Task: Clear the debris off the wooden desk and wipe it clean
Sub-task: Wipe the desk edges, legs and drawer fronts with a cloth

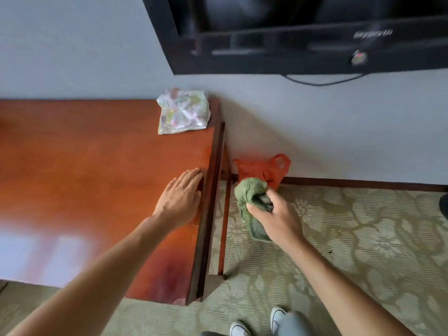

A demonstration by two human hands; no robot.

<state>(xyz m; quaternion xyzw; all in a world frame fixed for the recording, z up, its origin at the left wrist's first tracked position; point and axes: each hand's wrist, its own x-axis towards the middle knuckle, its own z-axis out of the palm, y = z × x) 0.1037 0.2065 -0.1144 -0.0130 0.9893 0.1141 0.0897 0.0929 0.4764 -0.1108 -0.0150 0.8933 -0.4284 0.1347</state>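
Observation:
The wooden desk (97,166) fills the left half of the head view, its top a glossy red-brown. My left hand (180,195) lies flat with straight fingers on the desk top, close to its right edge. My right hand (274,214) grips a bunched green cloth (252,190) in the air beyond the desk's right edge, above the carpet. Something grey shows inside the folds of the cloth. A crumpled pale plastic bag (183,111) lies on the desk's far right corner against the wall.
An orange plastic bag (266,168) sits on the floor by the wall, just behind the green cloth. A black television (303,32) hangs on the wall above. Patterned green carpet (351,238) covers the floor. My shoes (257,321) show at the bottom.

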